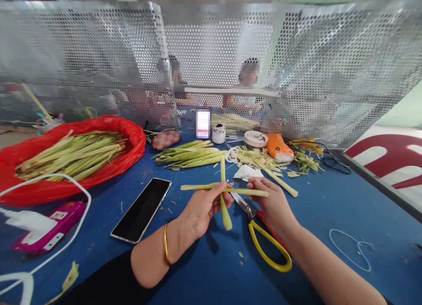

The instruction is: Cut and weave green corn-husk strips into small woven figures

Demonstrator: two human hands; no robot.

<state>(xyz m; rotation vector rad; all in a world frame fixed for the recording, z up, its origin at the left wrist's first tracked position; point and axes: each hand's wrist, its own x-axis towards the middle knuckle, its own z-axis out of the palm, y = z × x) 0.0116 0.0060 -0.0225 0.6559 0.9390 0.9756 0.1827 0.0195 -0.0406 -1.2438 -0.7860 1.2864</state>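
My left hand (204,206), with a gold bangle at its wrist, pinches two pale green plant stalks where they cross. One stalk (225,215) points toward me with a thick, bulb-like end, and its other part rises away from me. The second stalk (244,191) lies crosswise over the fingers. At its right end, my right hand (272,204) is closed on it with thumb and fingers. Below the hands, scissors (263,250) with yellow and red handles lie on the blue table (211,278), the blades pointing toward my left hand.
Left stand a red bag (133,140) of stalks, a phone (141,210) and a magenta power strip (49,228) with white cable. Behind the hands are a stalk pile (187,155), trimmings (260,157), a tape roll (255,139) and an orange pack (279,147). A perforated metal screen (224,45) closes off the back.
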